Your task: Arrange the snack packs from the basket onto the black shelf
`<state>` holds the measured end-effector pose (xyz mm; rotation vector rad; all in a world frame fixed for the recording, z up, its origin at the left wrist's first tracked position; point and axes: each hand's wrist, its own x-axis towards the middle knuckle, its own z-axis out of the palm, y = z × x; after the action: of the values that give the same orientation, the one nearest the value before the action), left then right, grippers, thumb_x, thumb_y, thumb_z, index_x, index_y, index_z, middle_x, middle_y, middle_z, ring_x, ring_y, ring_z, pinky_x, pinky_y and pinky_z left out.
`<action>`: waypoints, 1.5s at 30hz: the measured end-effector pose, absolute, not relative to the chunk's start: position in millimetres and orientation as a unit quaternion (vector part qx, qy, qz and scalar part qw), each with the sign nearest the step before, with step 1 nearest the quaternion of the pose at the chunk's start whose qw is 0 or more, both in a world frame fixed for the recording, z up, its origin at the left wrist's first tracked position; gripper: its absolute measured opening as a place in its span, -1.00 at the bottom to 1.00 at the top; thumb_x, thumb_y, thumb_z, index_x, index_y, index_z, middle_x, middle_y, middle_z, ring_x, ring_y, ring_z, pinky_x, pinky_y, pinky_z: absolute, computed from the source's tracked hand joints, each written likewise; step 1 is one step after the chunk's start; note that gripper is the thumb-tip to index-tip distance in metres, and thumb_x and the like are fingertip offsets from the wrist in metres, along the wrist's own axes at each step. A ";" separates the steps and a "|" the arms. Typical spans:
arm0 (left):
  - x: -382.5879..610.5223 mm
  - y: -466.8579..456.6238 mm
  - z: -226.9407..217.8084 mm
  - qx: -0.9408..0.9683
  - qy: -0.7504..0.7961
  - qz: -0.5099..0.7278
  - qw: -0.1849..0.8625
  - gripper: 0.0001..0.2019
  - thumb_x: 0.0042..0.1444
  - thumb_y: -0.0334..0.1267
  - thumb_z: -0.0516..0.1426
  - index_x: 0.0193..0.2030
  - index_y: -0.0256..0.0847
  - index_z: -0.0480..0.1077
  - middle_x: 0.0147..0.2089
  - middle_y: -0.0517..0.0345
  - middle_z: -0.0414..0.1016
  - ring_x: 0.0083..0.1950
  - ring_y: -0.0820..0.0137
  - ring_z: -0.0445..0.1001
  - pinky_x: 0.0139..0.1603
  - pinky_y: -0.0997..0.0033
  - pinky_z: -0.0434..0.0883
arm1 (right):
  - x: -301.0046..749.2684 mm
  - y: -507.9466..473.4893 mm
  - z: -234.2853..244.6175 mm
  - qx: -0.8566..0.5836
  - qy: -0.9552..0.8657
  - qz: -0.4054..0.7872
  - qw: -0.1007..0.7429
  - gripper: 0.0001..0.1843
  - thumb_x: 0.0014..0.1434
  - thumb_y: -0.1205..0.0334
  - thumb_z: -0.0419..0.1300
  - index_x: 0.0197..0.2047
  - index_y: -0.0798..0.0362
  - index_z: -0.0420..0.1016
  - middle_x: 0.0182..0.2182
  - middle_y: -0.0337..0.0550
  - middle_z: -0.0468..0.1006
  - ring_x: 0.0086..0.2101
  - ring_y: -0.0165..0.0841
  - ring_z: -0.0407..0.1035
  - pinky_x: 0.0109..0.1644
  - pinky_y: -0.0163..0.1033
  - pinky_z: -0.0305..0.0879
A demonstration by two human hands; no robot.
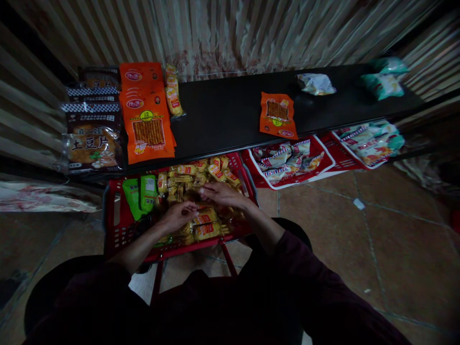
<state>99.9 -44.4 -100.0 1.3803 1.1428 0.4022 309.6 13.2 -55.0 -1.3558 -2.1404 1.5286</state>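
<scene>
A red plastic basket (pixel 120 230) sits in front of me, heaped with small clear-wrapped packs of yellow crackers (pixel 207 231). Over the middle of the heap, my left hand (pixel 180 213) has its fingers curled, thumb near the fingertips. Just beyond it to the right, my right hand (pixel 222 194) reaches in with fingers pressed together against the packs. Whatever lies between the fingertips of either hand is too dim and small to make out. Green snack bags (pixel 139 195) stand at the basket's left end.
Behind the basket runs a black shelf (pixel 219 112). On it lie brown potato-slice bags (pixel 94 139), orange snack bags (pixel 148 120), a slim cracker pack (pixel 173 93), a single orange bag (pixel 277 116), a white packet (pixel 316 84) and teal bags (pixel 383 85). Another red basket (pixel 327 167) holds striped packets.
</scene>
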 end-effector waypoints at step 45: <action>99.0 -34.4 -78.6 0.385 0.521 0.345 0.679 -0.51 0.00 0.03 0.19 -0.02 -0.27 0.39 0.02 -0.01 0.49 -0.01 0.25 0.48 -0.06 0.26 0.47 | 289.6 9.1 -65.1 -0.469 -0.541 0.655 0.241 -0.53 0.21 0.13 0.11 0.17 -0.02 0.21 -0.26 -0.18 0.48 -0.35 -0.42 0.39 -0.21 -0.25 0.41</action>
<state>99.0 -34.4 -78.6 0.8637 1.1712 0.7760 289.6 9.1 -65.1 -1.2821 -1.4808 1.7907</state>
